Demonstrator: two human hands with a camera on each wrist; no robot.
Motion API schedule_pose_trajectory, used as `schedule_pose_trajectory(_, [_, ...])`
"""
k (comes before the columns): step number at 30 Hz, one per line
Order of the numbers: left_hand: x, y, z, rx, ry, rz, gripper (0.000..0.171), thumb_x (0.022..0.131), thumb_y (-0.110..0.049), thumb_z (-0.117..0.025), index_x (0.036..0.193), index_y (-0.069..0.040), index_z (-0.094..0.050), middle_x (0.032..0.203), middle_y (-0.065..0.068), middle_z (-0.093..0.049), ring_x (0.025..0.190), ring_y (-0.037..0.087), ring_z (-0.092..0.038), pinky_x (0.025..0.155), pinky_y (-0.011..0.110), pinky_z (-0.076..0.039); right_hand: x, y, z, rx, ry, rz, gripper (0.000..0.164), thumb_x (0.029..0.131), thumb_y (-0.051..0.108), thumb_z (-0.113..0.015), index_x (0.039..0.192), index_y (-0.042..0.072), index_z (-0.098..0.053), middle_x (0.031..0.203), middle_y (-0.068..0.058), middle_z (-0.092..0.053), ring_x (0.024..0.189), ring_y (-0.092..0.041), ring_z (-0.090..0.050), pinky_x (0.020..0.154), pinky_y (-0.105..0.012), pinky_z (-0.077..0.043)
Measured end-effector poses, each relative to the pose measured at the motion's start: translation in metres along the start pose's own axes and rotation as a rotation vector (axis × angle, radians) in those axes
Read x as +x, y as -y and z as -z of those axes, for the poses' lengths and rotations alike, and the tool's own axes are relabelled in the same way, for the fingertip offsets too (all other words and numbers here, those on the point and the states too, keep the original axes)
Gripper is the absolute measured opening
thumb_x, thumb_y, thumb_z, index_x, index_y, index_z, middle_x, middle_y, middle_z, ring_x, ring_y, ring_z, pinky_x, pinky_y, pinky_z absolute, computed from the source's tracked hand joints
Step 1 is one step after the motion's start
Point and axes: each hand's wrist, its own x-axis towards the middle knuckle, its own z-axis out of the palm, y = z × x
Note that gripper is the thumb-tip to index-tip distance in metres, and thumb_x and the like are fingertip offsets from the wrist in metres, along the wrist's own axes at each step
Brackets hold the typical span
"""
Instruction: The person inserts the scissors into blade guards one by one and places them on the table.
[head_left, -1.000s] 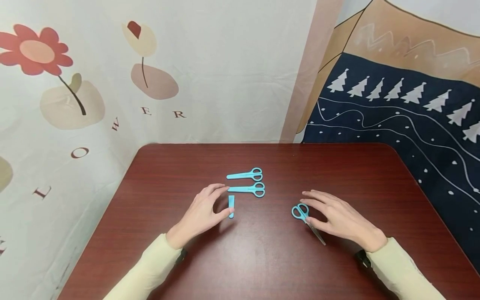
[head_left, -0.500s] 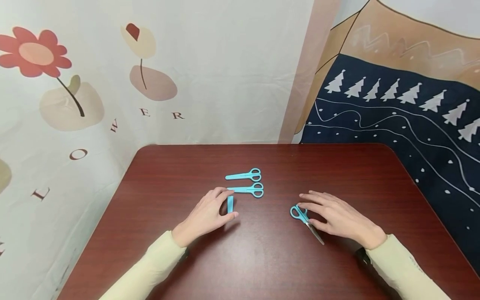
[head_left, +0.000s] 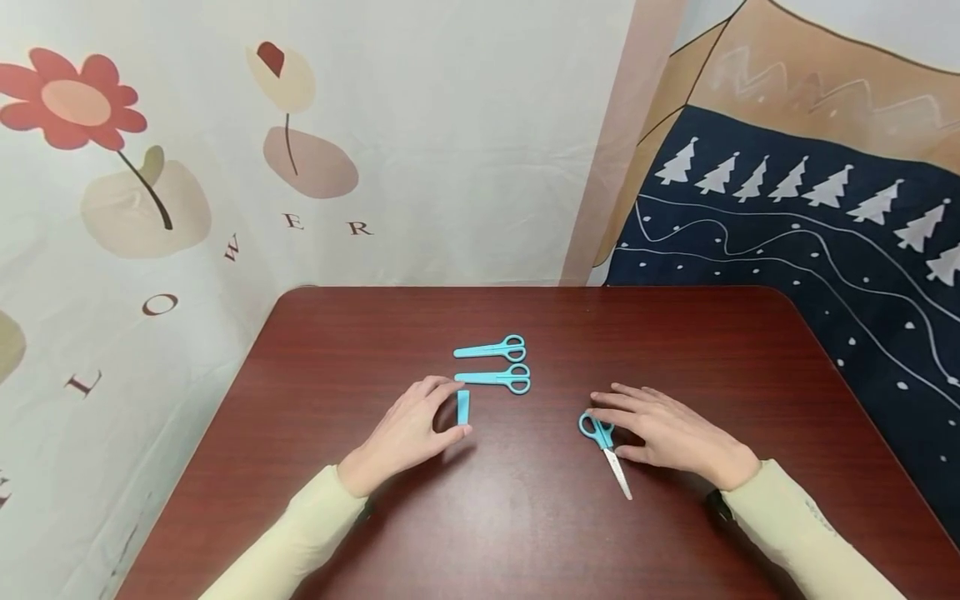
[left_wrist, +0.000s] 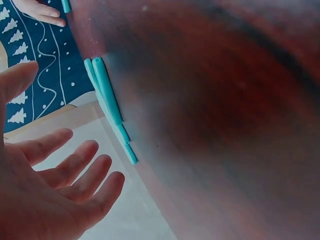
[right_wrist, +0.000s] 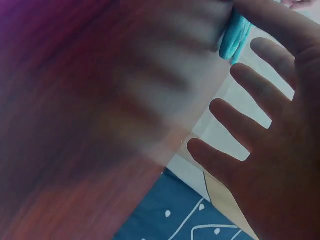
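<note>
My left hand (head_left: 405, 429) is over a short light-blue blade cover (head_left: 462, 407). Its thumb overlaps the cover's near end, and its index fingertip is by the far end. In the left wrist view these fingers (left_wrist: 82, 165) are spread with nothing between them. My right hand (head_left: 667, 429) is beside small scissors (head_left: 602, 435) with light-blue handles and bare metal blades pointing toward the near side. Its fingertips overlap the handles in the head view. The right wrist view shows its fingers (right_wrist: 255, 90) extended and apart, with the light-blue handle (right_wrist: 234, 35) beyond the thumb.
Two more light-blue scissors, a farther pair (head_left: 489, 348) and a nearer pair (head_left: 492, 378), lie with blades covered beyond the left hand, handles to the right. All rest on a dark red-brown table (head_left: 525, 517). A printed curtain (head_left: 465, 167) hangs behind its far edge.
The bare-bladed scissors have turned, their tips swinging left and nearer. My right hand has shifted slightly left. My left hand has moved a little, its thumb now overlapping the cover's near end.
</note>
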Motion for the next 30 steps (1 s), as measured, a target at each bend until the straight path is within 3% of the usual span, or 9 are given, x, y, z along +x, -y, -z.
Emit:
schedule_pose_trajectory(13, [-0.007,0.002,0.001,-0.034,-0.012,0.038,0.065,0.087,-0.043,-0.080,0.141,-0.011,-0.062,0.133,0.006,-0.060,0.124,0.029,-0.057,0.102,0.050,-0.048,0.016,0.016,-0.012,0.078,0.025,0.085,0.056,0.093,0.036,-0.078,0.145,0.023,-0.063,0.150,-0.005,-0.057,0.141,-0.037,-0.049,0.108,-0.060,-0.043])
schedule_pose_trajectory(23, [-0.006,0.002,0.004,-0.076,-0.003,0.040,0.066,0.088,-0.043,-0.079,0.142,-0.011,-0.061,0.134,0.006,-0.061,0.127,0.029,-0.056,0.103,0.053,-0.048,0.015,0.015,-0.011,0.118,-0.050,0.143,0.027,0.086,0.020,-0.087,0.111,0.020,-0.078,0.122,0.002,-0.066,0.112,-0.015,-0.059,0.090,-0.032,-0.055])
schedule_pose_trajectory(30, [0.000,0.003,-0.001,-0.144,0.021,0.062,0.062,0.089,-0.040,-0.079,0.140,-0.008,-0.062,0.131,0.007,-0.063,0.121,0.026,-0.059,0.101,0.049,-0.049,0.015,0.013,-0.010,0.116,-0.080,0.162,0.019,0.084,0.017,-0.088,0.096,0.022,-0.074,0.105,0.010,-0.062,0.094,-0.008,-0.054,0.080,-0.026,-0.052])
